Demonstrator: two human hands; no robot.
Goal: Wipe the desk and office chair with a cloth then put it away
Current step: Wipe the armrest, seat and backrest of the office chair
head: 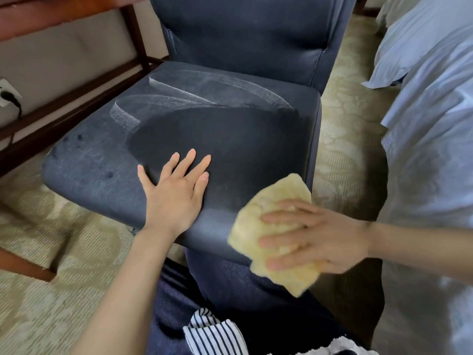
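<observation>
A dark blue upholstered chair (230,129) fills the middle of the view, its seat marked with pale curved wipe streaks and a darker wiped patch. My left hand (176,190) lies flat on the seat's front part, fingers spread, holding nothing. My right hand (314,239) presses a yellow cloth (271,221) against the seat's front right corner, fingers flat over the cloth. Part of the cloth hangs below the seat edge.
A dark wooden desk frame (76,93) stands left of the chair, with a wall socket and black cable (10,98) behind it. A bed with pale blue linen (430,111) is close on the right. Patterned beige carpet (51,252) covers the floor.
</observation>
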